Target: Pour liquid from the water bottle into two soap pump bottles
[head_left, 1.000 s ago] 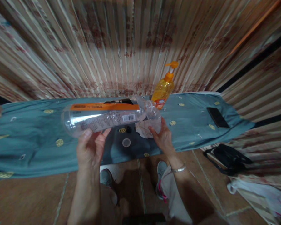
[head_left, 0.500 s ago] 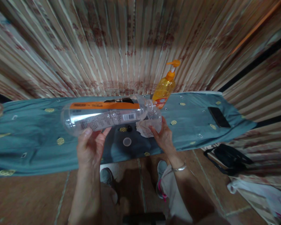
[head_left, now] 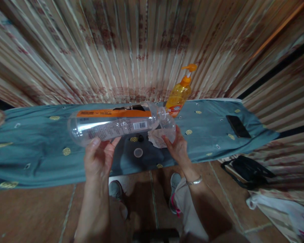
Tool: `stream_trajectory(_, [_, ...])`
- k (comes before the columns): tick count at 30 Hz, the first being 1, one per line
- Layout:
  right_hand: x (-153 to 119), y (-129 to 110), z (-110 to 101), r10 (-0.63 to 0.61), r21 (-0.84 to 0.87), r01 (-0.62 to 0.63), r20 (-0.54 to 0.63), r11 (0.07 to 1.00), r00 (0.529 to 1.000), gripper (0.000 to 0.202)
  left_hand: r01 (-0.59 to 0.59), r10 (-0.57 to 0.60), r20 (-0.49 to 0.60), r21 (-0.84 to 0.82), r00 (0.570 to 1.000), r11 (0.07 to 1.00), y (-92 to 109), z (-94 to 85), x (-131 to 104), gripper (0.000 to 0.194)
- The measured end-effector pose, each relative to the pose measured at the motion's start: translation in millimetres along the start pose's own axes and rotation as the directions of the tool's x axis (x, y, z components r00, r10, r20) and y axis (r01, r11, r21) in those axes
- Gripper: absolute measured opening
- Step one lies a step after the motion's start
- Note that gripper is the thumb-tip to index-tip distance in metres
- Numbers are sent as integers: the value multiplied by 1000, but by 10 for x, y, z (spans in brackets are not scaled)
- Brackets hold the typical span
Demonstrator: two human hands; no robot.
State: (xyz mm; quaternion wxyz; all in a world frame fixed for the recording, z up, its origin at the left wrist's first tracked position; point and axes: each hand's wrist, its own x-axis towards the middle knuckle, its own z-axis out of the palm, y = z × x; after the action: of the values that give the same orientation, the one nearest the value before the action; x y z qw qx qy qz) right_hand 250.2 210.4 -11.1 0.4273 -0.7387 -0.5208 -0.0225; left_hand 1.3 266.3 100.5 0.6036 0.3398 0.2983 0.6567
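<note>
My left hand (head_left: 100,153) is closed around the underside of a large clear plastic bottle (head_left: 119,126) with an orange and black label and a barcode. The bottle lies almost level, its neck pointing right. At its mouth, my right hand (head_left: 177,145) grips a clear plastic cup (head_left: 170,128) tilted against the neck. Below the cup is a crumpled whitish tissue (head_left: 157,138); whether my thumb presses on it I cannot tell. A small round translucent cap (head_left: 138,153) lies on the cloth between my hands, with a small dark object (head_left: 141,138) behind it.
A pump bottle of yellow liquid (head_left: 178,96) with an orange top stands behind the cup. On the right of the teal cloth (head_left: 205,135) lies a black phone (head_left: 238,126). A pleated curtain (head_left: 131,50) hangs behind. A black bag (head_left: 248,170) is at lower right.
Both hands keep their hold on the bottle and the cup, with almost no movement. The whole view has shifted very slightly.
</note>
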Motion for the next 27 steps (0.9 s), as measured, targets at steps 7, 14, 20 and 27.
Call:
stream_trajectory(7, [-2, 15, 16, -16, -14, 16, -18, 1000, 1000, 85, -19, 19, -12, -28, 1000, 999, -4, 19, -7, 44])
stream_trajectory(14, [-4, 26, 16, -18, -12, 18, -7, 1000, 1000, 83, -16, 16, -11, -30, 1000, 999, 6, 23, -13, 47])
stream_trajectory(20, [-5, 12, 6, -13, 15, 13, -1, 1000, 1000, 83, -16, 16, -18, -45, 1000, 999, -4, 17, -5, 43])
stream_trajectory(27, [-7, 16, 16, -26, -18, 26, -24, 999, 999, 86, -7, 7, -5, -30, 1000, 1000, 2, -14, -7, 31])
